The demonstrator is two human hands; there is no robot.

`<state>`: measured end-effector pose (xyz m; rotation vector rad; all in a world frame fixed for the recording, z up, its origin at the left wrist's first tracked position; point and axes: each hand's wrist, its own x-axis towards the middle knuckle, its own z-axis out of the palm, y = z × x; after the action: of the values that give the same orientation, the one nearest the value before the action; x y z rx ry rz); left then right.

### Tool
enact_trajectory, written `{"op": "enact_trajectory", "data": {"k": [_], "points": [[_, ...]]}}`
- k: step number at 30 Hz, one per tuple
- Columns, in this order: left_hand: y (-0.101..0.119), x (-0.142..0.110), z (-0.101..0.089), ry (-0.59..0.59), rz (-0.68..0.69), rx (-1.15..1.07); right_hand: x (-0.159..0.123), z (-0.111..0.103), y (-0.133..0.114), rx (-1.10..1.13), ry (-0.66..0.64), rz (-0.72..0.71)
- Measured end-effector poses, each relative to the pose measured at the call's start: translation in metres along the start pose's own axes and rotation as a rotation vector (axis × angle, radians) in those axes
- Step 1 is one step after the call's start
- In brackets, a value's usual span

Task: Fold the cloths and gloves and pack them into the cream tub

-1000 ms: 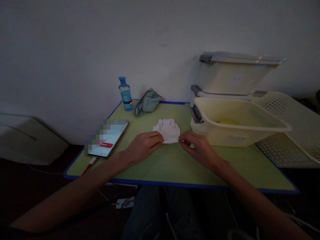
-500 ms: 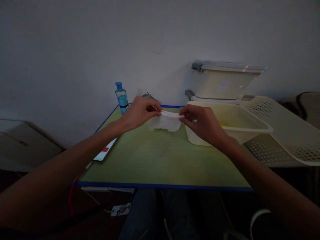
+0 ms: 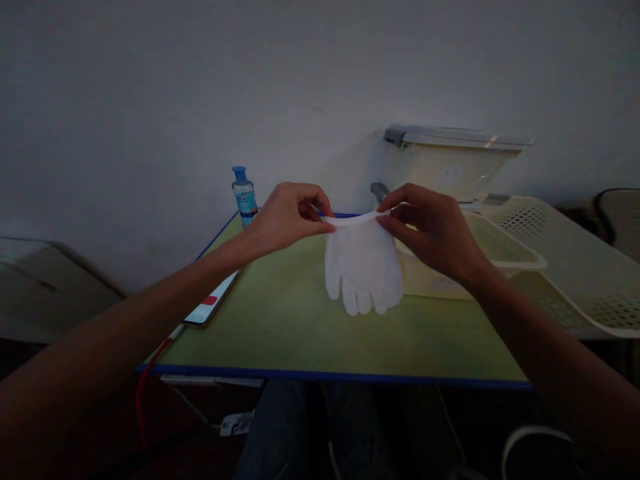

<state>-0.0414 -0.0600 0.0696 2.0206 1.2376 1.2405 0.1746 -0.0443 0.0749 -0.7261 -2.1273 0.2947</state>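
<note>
Two bare hands hold up a white glove (image 3: 364, 263) above a green table (image 3: 300, 333) with a blue edge. The left hand (image 3: 295, 217) pinches one end of the glove's cuff between thumb and fingers, and the right hand (image 3: 430, 223) pinches the other end, so the cuff runs between them in a slight sag and the glove's fingers hang downward. Beyond the left forearm, near the wall (image 3: 150, 120), stands a blue bottle (image 3: 245, 197) with a blue cap. A phone (image 3: 210, 300) with a lit screen lies at the table's left side, partly hidden by that forearm, beside a red cable (image 3: 143, 400). Behind the right hand are cream-coloured plastic bins (image 3: 450, 167), and farther right a perforated basket (image 3: 575, 267).
</note>
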Motion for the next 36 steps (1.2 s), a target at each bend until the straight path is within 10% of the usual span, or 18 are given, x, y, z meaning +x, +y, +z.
{"op": "enact_trajectory", "data": {"k": [13, 36], "points": [[-0.019, -0.002, 0.022, 0.171, -0.178, -0.317, -0.007, 0.007, 0.006, 0.112, 0.089, 0.040], [-0.002, 0.003, 0.006, 0.232, -0.055, -0.238, 0.004, -0.003, 0.006, 0.119, 0.097, 0.072]]}}
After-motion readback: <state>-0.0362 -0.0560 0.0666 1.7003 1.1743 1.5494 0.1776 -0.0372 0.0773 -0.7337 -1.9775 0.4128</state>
